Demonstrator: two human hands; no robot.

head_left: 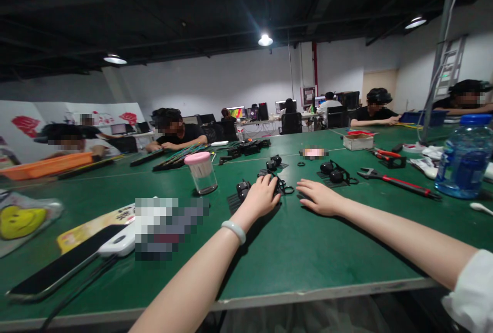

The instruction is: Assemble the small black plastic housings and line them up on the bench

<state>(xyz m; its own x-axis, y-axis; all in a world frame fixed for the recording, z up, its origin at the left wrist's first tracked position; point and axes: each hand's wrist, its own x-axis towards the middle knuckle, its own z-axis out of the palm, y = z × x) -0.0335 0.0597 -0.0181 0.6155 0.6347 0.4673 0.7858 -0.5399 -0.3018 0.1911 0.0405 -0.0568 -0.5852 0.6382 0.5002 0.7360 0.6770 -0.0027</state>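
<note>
My left hand (262, 195) reaches out over the green table (292, 251) and rests on a small black part with straps (283, 188), fingers curled over it. A pale bracelet (235, 230) circles that wrist. My right hand (318, 197) lies palm down just to the right, fingers together and flat on the table, covering a small dark piece. Another black part on a ribbed pad (241, 192) sits beside my left hand. More black parts (334, 171) lie a little farther off.
A clear jar with a pink lid (202, 171) stands to the left. An adjustable wrench with red handle (396, 181), red pliers (385, 155), a water bottle (464, 156) and a small box (358, 141) lie to the right. A phone (61, 266) lies near left. Other people sit around the table.
</note>
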